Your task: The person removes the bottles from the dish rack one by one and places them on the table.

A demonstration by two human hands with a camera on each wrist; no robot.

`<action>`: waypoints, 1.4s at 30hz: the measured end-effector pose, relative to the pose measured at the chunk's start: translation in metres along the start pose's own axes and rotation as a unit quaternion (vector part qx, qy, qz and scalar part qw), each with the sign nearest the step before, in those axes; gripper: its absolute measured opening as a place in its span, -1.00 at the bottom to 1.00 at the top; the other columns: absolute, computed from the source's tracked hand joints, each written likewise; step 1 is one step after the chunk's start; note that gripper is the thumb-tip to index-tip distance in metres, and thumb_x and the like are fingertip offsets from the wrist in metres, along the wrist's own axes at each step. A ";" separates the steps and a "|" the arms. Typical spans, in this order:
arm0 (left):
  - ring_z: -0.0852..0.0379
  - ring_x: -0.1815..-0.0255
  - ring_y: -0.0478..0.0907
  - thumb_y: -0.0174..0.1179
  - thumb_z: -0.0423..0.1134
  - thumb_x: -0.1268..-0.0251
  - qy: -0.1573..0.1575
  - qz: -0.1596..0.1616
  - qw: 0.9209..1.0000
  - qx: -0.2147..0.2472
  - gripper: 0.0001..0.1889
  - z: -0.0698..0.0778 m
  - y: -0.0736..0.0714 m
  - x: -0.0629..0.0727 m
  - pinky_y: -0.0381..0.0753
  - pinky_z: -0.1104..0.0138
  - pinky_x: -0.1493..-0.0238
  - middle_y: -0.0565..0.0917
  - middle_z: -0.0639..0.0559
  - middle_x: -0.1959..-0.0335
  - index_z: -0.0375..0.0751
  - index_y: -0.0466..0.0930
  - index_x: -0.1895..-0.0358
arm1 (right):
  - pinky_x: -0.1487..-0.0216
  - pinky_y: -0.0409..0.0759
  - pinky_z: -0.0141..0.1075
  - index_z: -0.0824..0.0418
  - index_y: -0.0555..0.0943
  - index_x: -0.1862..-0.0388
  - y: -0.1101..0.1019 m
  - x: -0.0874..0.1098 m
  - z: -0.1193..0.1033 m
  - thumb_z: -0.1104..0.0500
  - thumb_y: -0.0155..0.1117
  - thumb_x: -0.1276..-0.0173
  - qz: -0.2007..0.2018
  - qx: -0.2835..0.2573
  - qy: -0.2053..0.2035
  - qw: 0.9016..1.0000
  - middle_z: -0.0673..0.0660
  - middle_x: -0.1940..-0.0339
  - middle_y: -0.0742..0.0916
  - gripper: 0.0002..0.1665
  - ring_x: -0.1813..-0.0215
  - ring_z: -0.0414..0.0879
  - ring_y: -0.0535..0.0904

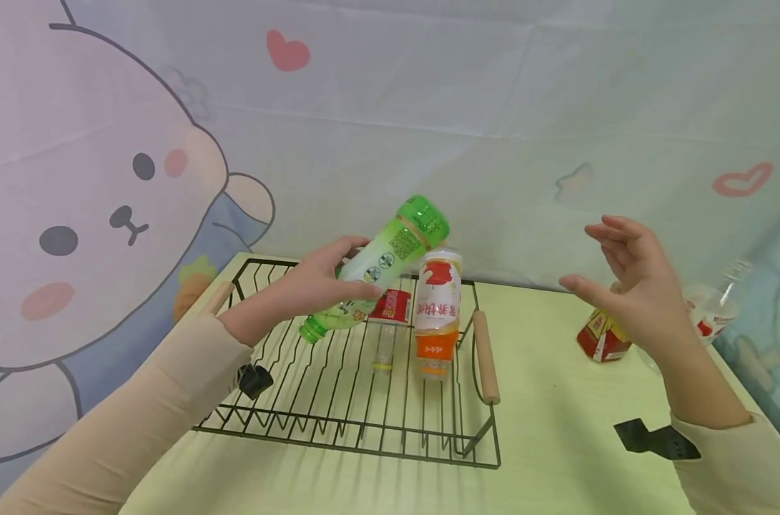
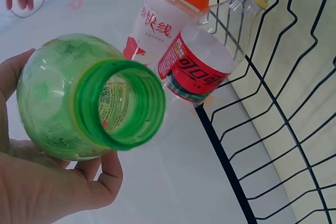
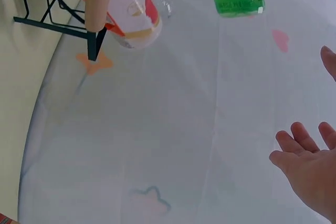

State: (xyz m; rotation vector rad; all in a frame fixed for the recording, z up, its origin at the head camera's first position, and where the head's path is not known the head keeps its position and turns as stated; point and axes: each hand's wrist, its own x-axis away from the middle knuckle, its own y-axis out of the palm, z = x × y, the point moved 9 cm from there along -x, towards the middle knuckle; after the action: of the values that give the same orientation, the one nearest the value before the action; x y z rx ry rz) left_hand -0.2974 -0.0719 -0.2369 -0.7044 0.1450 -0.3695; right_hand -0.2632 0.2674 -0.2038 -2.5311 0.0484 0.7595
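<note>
My left hand point(image 1: 312, 282) grips a green plastic bottle point(image 1: 396, 247) around its middle, above the black wire rack point(image 1: 338, 441). The bottle is tilted, its neck down to the left and its base up to the right; in the left wrist view its green mouth point(image 2: 123, 106) is uncapped. Inside the rack, a clear bottle with a red label point(image 1: 390, 307) and a white-and-orange bottle point(image 1: 437, 304) lean side by side, necks down. Off to the right, my right hand point(image 1: 647, 293) is raised, fingers spread loosely and holding nothing.
Behind my right hand are a red-and-yellow container point(image 1: 600, 337) and a clear bottle point(image 1: 727, 300), both partly hidden. Wooden handles point(image 1: 486, 357) top the rack's two ends. A printed cloth point(image 1: 428, 93) hangs behind the pale table point(image 1: 550, 415).
</note>
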 end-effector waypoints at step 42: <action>0.07 0.16 0.57 0.39 -0.15 -0.10 0.057 -0.183 0.981 -0.034 -0.38 0.044 0.074 0.010 0.67 0.28 0.28 0.51 0.05 0.02 0.11 0.38 -0.27 | -0.17 0.41 -0.45 0.16 0.36 -0.29 0.089 0.026 -0.078 0.24 0.59 0.04 -0.206 0.096 -0.210 0.951 0.03 -0.20 0.52 -0.10 -0.18 -0.15 0.43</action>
State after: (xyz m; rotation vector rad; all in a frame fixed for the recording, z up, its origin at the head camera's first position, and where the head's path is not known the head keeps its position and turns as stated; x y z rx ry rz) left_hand -0.2558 0.0024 -0.2520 -0.7793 0.1368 -0.7599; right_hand -0.2167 0.1555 -0.2013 -2.0478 -0.5074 1.0376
